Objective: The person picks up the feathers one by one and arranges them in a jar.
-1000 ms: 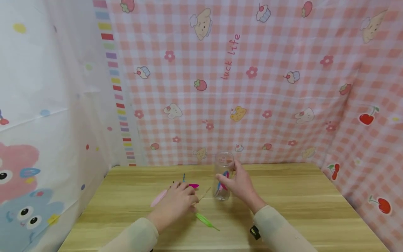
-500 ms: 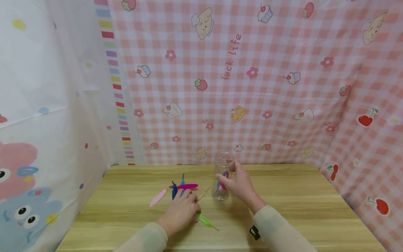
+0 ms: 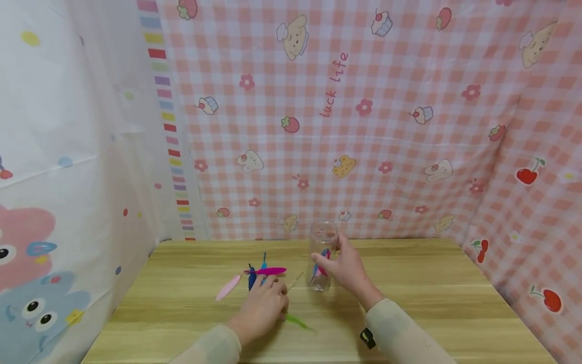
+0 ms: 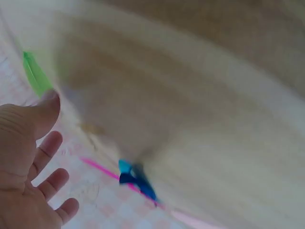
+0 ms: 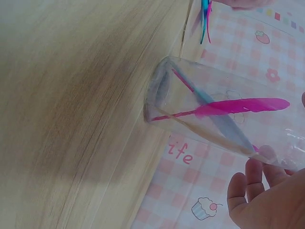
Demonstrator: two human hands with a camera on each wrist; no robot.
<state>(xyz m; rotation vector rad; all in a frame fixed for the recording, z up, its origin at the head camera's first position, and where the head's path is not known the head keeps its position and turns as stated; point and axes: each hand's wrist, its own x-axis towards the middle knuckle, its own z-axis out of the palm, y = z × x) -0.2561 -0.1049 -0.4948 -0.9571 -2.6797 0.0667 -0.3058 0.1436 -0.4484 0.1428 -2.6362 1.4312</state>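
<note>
My left hand (image 3: 263,306) is low over the table, thumb and fingertips at the near end of a green feather (image 3: 299,322), pinching it. In the left wrist view the green feather (image 4: 35,74) runs out from the thumb tip, while the other fingers are loosely spread. My right hand (image 3: 347,268) grips a tall clear plastic jar (image 3: 324,232) standing upright on the table. Inside the jar, a magenta feather (image 5: 243,107), a grey-blue feather (image 5: 224,124) and a beige feather (image 5: 209,136) lean against the wall.
Left of the jar lie a magenta feather (image 3: 273,271), a dark blue feather (image 3: 252,279), a light blue feather (image 3: 264,260) and a pale pink feather (image 3: 228,288). A beige feather (image 3: 296,280) lies between hand and jar. A checked cloth (image 3: 400,136) hangs behind the wooden table (image 3: 409,283).
My left hand has moved right and nearer, off the coloured feathers and onto the green one, which has shifted slightly and looks blurred. The right hand and jar stay in place.
</note>
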